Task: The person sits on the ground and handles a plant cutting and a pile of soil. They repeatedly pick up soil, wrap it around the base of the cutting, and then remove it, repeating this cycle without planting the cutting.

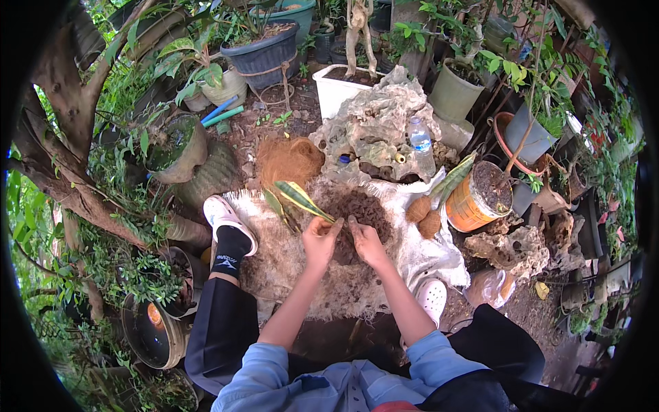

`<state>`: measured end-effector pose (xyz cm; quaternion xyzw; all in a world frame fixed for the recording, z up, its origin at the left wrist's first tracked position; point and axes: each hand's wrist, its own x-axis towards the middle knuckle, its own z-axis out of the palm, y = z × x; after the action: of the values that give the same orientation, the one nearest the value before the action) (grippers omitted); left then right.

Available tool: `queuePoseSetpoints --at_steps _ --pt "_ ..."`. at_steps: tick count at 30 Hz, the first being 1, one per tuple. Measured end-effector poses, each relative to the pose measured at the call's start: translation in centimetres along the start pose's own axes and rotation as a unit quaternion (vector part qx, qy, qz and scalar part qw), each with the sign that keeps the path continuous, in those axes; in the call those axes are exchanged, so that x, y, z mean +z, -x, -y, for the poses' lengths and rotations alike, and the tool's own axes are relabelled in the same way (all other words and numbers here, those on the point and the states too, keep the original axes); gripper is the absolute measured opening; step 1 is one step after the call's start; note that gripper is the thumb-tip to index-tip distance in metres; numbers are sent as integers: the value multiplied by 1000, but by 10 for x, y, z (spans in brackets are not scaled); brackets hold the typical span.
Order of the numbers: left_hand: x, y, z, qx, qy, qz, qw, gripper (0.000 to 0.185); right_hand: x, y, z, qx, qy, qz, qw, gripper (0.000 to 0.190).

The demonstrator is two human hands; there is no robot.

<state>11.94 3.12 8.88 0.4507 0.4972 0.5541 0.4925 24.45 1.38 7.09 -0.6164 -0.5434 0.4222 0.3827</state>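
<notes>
My left hand (pixel 320 241) pinches the lower end of a yellow-edged snake plant leaf (pixel 298 200) between thumb and fingers. The leaf tilts up and to the left. Close beside it is my right hand (pixel 366 241), its thumb and fingers drawn together near the leaf's base; whether they grip anything is hidden. Below both hands, a heap of dark moist soil (pixel 363 206) lies on a white woven sack (pixel 278 262). Another snake plant piece (pixel 277 206) rests left of the held leaf. Right of the soil are two brown fibre-wrapped balls (pixel 418 209), with snake plant leaves (pixel 455 177) behind them.
A loose mound of coconut fibre (pixel 288 159) lies beyond the sack. A large pitted rock (pixel 381 116) carries a plastic water bottle (pixel 421 147) and a blue cap (pixel 345 158). An orange-labelled bucket (pixel 476 198) stands right. Potted plants and a tree trunk (pixel 67 103) surround the spot.
</notes>
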Motion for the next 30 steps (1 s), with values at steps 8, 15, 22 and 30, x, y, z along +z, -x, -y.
queuePoseSetpoints --at_steps 8,15,22,30 --pt "-22 -2 2 -33 -12 61 998 10 10 2 9 51 -119 72 989 59" --pt "-48 -24 -1 -84 36 167 982 15 10 1 34 299 -388 197 849 59" --pt "-49 -31 0 -69 -25 196 978 21 14 5 45 302 -365 172 864 55" --pt "-64 -29 8 -71 4 195 978 20 35 12 29 206 -365 151 895 36"
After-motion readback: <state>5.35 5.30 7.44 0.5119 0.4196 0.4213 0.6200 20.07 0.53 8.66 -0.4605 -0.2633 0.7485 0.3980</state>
